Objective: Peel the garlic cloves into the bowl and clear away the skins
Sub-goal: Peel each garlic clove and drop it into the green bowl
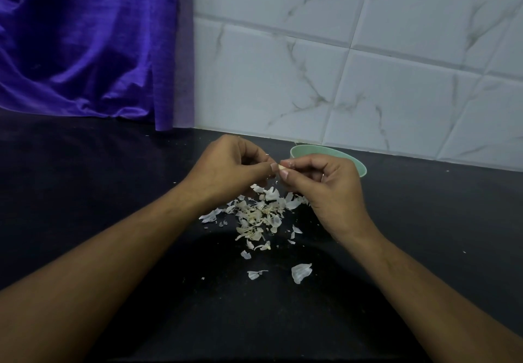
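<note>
- While both hands are raised over the dark countertop (113, 192), the peeling step is plainly in hand: a small pale garlic clove (282, 167) is held between them in the air, above the skins and just in front of the bowl.
- The right hand (325, 190) pinches the clove between thumb and forefinger, with its other fingers curled in.
- The left hand (235, 164) closes its thumb and fingertips on the clove's other end. Whether a flap of skin is caught there is too small to tell.
- The pale green bowl (360, 168) stands on the countertop behind the right hand, near the marbled wall tiles (339, 51). Its inside is hidden, so the peeled cloves cannot be counted.
- A loose heap of papery garlic skins (260, 215) lies below the hands, with stray flakes scattered nearer the person.
- Judging by that heap, and with no unpeeled cloves showing on the countertop, the peeling looks well advanced and the clearing has not begun.
- The next move likely calls for stripping off any remaining skin, then a short carry back and to the right to drop the clove over the bowl's rim.
- The skins look light and flaky, so gathering them would want a slow sweep, not a quick brush.
- A purple cloth (85, 45) hangs at the back left, well apart.
</note>
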